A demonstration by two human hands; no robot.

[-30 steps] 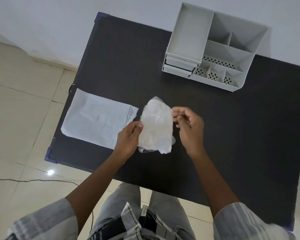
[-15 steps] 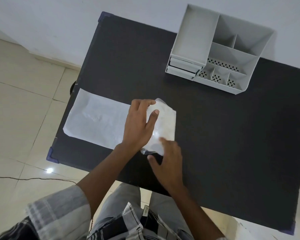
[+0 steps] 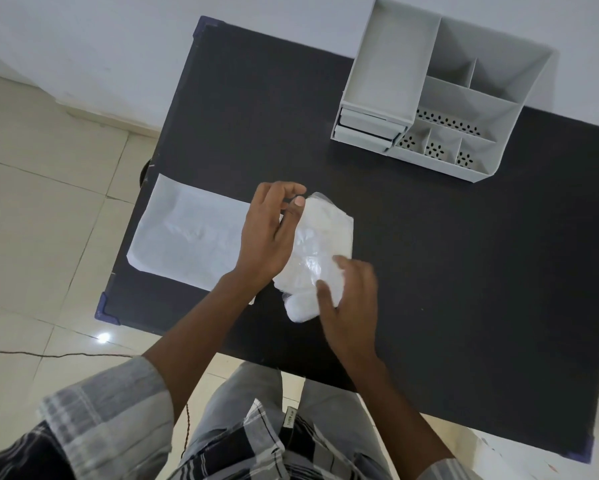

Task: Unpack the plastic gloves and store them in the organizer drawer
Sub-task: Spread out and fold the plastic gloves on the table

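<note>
A stack of clear plastic gloves (image 3: 320, 237) lies on the black table (image 3: 464, 271), near its front middle. My left hand (image 3: 268, 237) hovers over the stack's left edge with fingers curled and apart, and only the thumb tip touches the gloves. My right hand (image 3: 351, 299) is on the stack's lower right part, its thumb and fingers pinching the plastic. The grey organizer (image 3: 464, 109) stands at the back right. Its two small drawers (image 3: 367, 131) on the front left look pushed in.
A flat white empty packet (image 3: 187, 237) lies on the table's left side, partly under my left wrist. The organizer has several open compartments on top. The table's left edge drops to a tiled floor (image 3: 42, 202). A white wall runs behind the table.
One second ago both hands held the gloves upright. They were then laid flat with my left palm on them. Now my left fingers have lifted off, while my right hand stays at the lower edge.
</note>
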